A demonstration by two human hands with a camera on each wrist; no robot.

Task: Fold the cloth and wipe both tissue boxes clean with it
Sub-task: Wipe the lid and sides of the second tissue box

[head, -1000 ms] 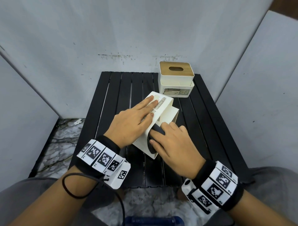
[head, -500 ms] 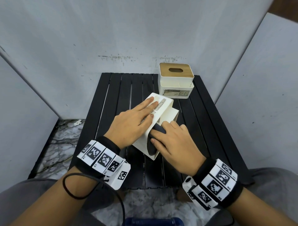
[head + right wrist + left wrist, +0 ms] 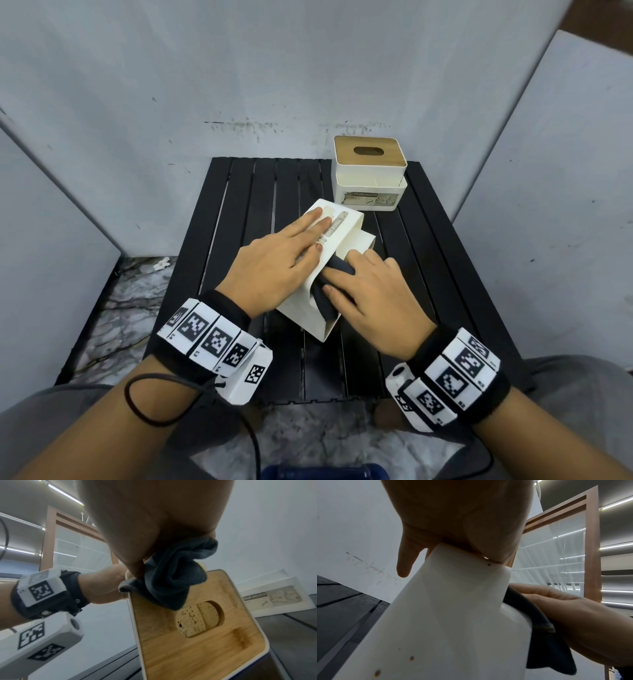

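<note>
Since a moment ago, little has shifted: my right hand (image 3: 373, 291) has slid the cloth (image 3: 323, 301) a touch along the tipped box (image 3: 344, 233), and my left hand (image 3: 274, 263) stays flat on top.

Nearest me, my right fingers are curled round the bunched dark cloth, soft and creased, pressing it to the wooden lid of this box, which lies on its side mid-table; the lid is pale grained wood with an oval slot, the body smooth white plastic with rounded corners and a few brown specks. My left fingers lie straight and together, steadying it. I judge I am midway through wiping the first box; next I need firm strokes across the lid. Farther back, the second box (image 3: 370, 171) stands upright on the black slatted table (image 3: 246, 192), apparently still to do.
</note>
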